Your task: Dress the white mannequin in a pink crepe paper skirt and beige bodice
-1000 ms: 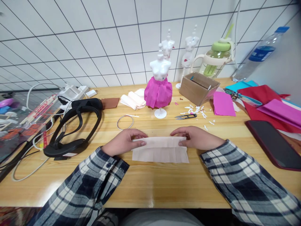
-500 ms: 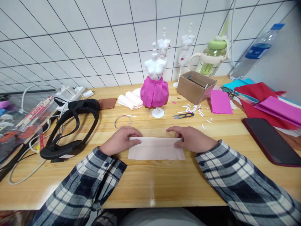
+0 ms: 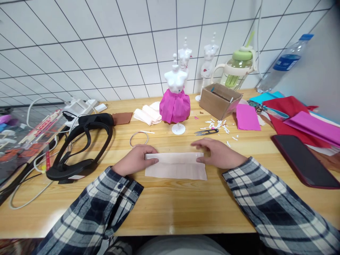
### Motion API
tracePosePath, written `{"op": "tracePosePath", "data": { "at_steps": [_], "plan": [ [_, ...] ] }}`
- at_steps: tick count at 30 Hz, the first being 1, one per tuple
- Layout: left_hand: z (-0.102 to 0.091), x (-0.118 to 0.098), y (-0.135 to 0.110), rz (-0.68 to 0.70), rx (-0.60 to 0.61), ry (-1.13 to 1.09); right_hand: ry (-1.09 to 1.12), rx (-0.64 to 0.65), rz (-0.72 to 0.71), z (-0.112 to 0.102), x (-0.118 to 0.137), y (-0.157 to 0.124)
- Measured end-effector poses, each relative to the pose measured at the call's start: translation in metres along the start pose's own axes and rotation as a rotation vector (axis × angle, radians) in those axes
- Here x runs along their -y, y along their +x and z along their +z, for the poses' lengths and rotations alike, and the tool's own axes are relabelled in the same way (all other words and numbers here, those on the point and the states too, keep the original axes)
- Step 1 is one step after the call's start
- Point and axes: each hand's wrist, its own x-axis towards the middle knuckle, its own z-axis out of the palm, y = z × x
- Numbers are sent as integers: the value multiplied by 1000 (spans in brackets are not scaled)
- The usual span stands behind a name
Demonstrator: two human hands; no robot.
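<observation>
A pale pink strip of thin, crepe-like paper [image 3: 175, 166] lies crosswise in front of me, with a crease running along its length. My left hand [image 3: 136, 159] pinches its upper left corner, thumb on top and fingers behind the edge. At the upper right corner, my right hand [image 3: 219, 153] has its thumb on the strip and its index finger stretched out above; the other fingers are partly hidden behind the edge. Beyond the strip stands a small white dress form [image 3: 175, 78] wearing a puffed magenta paper skirt [image 3: 174, 108].
Thread snips [image 3: 207, 132] lie near white paper scraps [image 3: 219, 124] and a cardboard box [image 3: 220, 101]. A wire ring [image 3: 139, 139] is beyond my left hand. A black headset [image 3: 82, 152] sits left; a phone [image 3: 305, 161] and coloured sheets [image 3: 248, 117] lie right.
The strip's right end has shifted slightly left and up with my right hand, whose index finger has moved a little. My left hand keeps its pinch.
</observation>
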Motion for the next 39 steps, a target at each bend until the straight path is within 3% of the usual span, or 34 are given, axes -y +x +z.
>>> {"op": "tracePosePath", "data": {
  "at_steps": [4, 7, 11, 19, 25, 27, 32, 35, 39],
  "plan": [
    [16, -23, -3, -74, -1, -165, -87, -324, -204, 10, 28, -2],
    [35, -41, -2, -50, -7, -218, -66, -260, -297, 26, 53, -5],
    [52, -51, -1, -62, -34, -296, -33, -142, -219, 41, 62, -5],
    [46, -41, -4, -80, -59, -309, -25, -154, -137, 27, 43, -5],
    [47, -42, -5, -73, 42, -264, -48, -88, -183, 23, 44, -7],
    [47, -42, -4, -105, 72, -288, -99, -123, -214, 22, 46, -8],
    [46, -43, -3, -149, 34, -432, -241, -371, -348, 25, 62, -15],
    [45, -47, -3, -147, 2, -545, -285, -344, -409, 33, 71, -19],
    [42, -54, -5, -98, -49, -615, -271, -376, -378, 43, 72, -18]
  ]
}}
